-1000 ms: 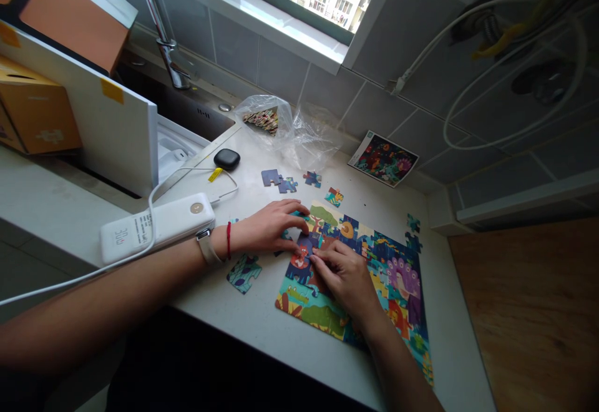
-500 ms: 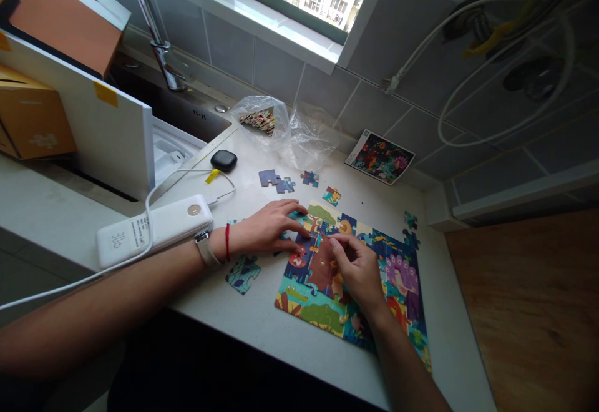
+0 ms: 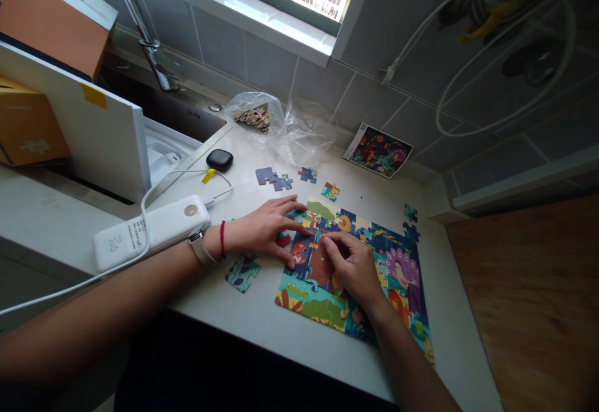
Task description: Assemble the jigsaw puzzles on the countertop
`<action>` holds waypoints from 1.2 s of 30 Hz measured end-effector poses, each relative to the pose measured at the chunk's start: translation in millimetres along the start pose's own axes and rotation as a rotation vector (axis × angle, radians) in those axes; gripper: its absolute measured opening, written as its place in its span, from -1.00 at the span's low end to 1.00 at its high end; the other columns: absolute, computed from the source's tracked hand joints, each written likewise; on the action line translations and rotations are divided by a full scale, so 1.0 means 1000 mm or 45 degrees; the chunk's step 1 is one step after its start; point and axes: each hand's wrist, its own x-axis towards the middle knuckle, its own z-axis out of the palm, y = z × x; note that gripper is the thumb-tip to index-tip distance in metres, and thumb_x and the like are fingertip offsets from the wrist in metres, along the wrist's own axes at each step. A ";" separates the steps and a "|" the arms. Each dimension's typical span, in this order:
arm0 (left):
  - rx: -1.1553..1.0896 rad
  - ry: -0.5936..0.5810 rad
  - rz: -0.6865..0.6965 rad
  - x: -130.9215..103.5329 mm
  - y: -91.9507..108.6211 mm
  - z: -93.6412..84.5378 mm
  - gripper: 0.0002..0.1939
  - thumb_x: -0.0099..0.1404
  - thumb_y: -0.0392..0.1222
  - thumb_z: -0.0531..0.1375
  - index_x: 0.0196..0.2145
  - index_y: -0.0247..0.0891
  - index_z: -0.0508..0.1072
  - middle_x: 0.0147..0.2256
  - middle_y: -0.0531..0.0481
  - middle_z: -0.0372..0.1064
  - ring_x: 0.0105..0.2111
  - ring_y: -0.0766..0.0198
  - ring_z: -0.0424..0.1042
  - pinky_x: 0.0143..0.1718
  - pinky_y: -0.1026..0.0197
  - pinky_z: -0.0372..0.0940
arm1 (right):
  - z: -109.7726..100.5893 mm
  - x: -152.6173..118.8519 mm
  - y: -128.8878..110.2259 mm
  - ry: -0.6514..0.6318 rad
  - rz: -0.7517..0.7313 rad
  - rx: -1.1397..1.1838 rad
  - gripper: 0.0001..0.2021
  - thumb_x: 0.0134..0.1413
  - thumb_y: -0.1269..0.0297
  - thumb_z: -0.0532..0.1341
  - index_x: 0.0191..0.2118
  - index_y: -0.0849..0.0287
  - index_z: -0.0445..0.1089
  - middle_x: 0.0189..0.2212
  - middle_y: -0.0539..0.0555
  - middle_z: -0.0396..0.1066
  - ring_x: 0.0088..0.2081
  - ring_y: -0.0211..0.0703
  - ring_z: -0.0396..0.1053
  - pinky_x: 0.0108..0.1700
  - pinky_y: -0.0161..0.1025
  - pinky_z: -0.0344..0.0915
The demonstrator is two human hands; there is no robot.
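Note:
A colourful, partly joined jigsaw puzzle (image 3: 327, 309) lies on the white counter. My left hand (image 3: 262, 231) rests at its left edge, fingers spread, fingertips on or just over the pieces. Over the puzzle's middle is my right hand (image 3: 353, 262), thumb and index finger pinched together at the brown animal (image 3: 321, 265); whatever is between the fingertips is too small to make out. A loose teal piece (image 3: 243, 273) lies below my left hand. Beyond the puzzle are blue pieces (image 3: 266, 176), a small piece (image 3: 307, 175) and an orange-and-teal piece (image 3: 330, 191).
Behind are a clear plastic bag (image 3: 304, 134) and a picture card (image 3: 379, 151). To the left lie a white power bank (image 3: 152, 231) with a cable, a black case (image 3: 219, 160), boxes (image 3: 56, 19) and a sink (image 3: 182, 109). Two joined pieces (image 3: 411, 232) lie at the right.
My left thumb has moved slightly down and away from the other fingers. My right fingertips have shifted slightly left across the puzzle. The camera view has shifted a little.

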 end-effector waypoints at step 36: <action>-0.076 -0.105 0.017 -0.002 0.003 -0.006 0.10 -0.02 0.37 0.51 0.38 -0.05 0.28 0.43 -0.32 0.07 0.47 -0.48 -0.14 0.38 -0.48 -0.03 | -0.002 0.000 0.000 0.063 0.099 0.188 -0.75 0.30 0.12 0.23 -0.26 0.14 0.60 -0.37 0.08 0.61 -0.37 -0.09 0.51 -0.30 -0.21 0.40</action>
